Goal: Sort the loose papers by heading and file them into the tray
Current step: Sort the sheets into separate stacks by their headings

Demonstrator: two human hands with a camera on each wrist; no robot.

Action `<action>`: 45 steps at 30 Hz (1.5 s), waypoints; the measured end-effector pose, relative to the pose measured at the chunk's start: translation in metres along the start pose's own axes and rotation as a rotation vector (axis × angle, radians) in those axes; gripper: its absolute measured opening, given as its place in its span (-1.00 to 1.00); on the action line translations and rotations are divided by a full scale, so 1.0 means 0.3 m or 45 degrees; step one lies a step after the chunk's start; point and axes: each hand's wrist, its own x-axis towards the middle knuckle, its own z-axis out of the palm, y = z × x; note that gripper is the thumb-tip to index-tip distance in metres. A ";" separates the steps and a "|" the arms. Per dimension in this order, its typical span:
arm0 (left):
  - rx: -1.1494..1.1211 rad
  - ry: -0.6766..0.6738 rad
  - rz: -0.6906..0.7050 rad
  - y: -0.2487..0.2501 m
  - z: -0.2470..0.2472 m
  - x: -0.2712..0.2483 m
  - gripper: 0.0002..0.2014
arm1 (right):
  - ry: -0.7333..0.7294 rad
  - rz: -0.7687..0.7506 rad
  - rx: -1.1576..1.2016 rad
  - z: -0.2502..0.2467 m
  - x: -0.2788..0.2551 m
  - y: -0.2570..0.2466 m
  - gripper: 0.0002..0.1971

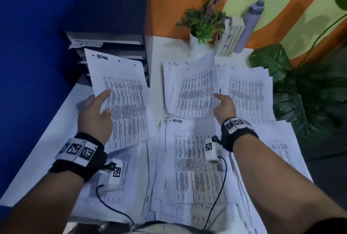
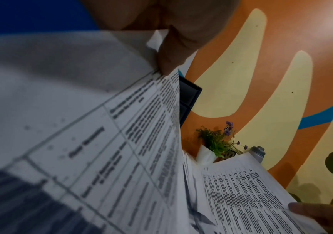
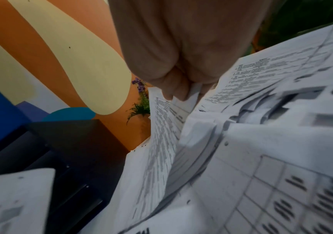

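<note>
Looking down from the head view, I see my left hand (image 1: 95,110) gripping an ADMIN sheet (image 1: 122,100) before the tray (image 1: 112,33); right wrist view shows my right hand (image 3: 181,63) pinching a paper edge (image 3: 161,126)

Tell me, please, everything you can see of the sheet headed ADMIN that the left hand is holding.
The ADMIN sheet is white paper with a handwritten heading, two small dark dots near its top edge and a dense printed table below. The left hand grips its left edge, thumb on top, lifting it tilted above the table, its top corner in front of the black tray.
</note>
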 end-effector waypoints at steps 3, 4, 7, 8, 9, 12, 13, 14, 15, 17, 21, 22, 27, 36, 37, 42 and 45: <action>-0.041 0.001 0.088 -0.009 -0.040 0.014 -0.47 | -0.037 0.000 -0.066 0.009 0.048 -0.008 -0.32; -0.071 -0.017 0.114 -0.009 -0.049 0.014 -0.47 | -0.040 -0.001 -0.142 0.015 0.061 -0.012 -0.32; -0.222 -0.141 0.177 0.013 -0.059 -0.002 -0.49 | -0.031 -0.004 -0.603 0.038 0.063 -0.045 -0.31; -0.265 -0.187 0.203 0.022 -0.057 -0.010 -0.49 | -0.009 -0.025 -0.724 0.050 0.056 -0.058 -0.33; -0.310 -0.237 0.221 0.030 -0.052 -0.019 -0.48 | -0.011 -0.060 -0.729 0.064 0.041 -0.072 -0.37; -0.447 -0.418 0.242 0.056 -0.029 -0.052 -0.48 | -0.316 -0.054 -0.016 0.113 -0.047 -0.109 -0.38; -0.479 -0.483 0.246 0.066 -0.020 -0.065 -0.49 | -0.449 0.022 0.288 0.127 -0.093 -0.123 -0.34; -0.515 -0.543 0.248 0.076 -0.008 -0.077 -0.49 | -0.557 0.101 0.523 0.141 -0.136 -0.132 -0.32; -0.559 -0.600 0.243 0.082 0.006 -0.089 -0.49 | -0.632 0.168 0.701 0.153 -0.175 -0.139 -0.29; -0.619 -0.650 0.177 0.073 0.038 -0.103 -0.47 | -0.652 0.253 0.938 0.175 -0.225 -0.121 -0.31; -0.358 -0.665 -0.009 -0.031 0.118 -0.092 -0.41 | -0.365 0.200 0.666 0.155 -0.277 -0.037 -0.40; -0.281 -0.689 -0.045 -0.062 0.135 -0.092 -0.40 | -0.297 0.189 0.507 0.143 -0.281 -0.007 -0.38; 0.140 -0.645 -0.109 -0.225 0.156 -0.089 -0.43 | -0.053 0.188 -0.152 0.096 -0.327 0.134 -0.29; 0.910 -0.538 -0.397 -0.516 0.002 -0.065 -0.17 | -0.035 -0.115 -0.609 0.256 -0.408 0.012 -0.40; 0.914 -0.538 -0.426 -0.536 -0.018 -0.068 -0.13 | -0.154 -0.138 -0.484 0.300 -0.420 -0.019 -0.54; 0.797 -0.546 -0.461 -0.578 -0.086 -0.100 0.13 | -0.561 -0.071 -0.339 0.505 -0.511 -0.130 -0.62; 0.800 -0.584 -0.363 -0.589 -0.108 -0.124 0.15 | -0.642 -0.010 -0.372 0.586 -0.556 -0.151 -0.57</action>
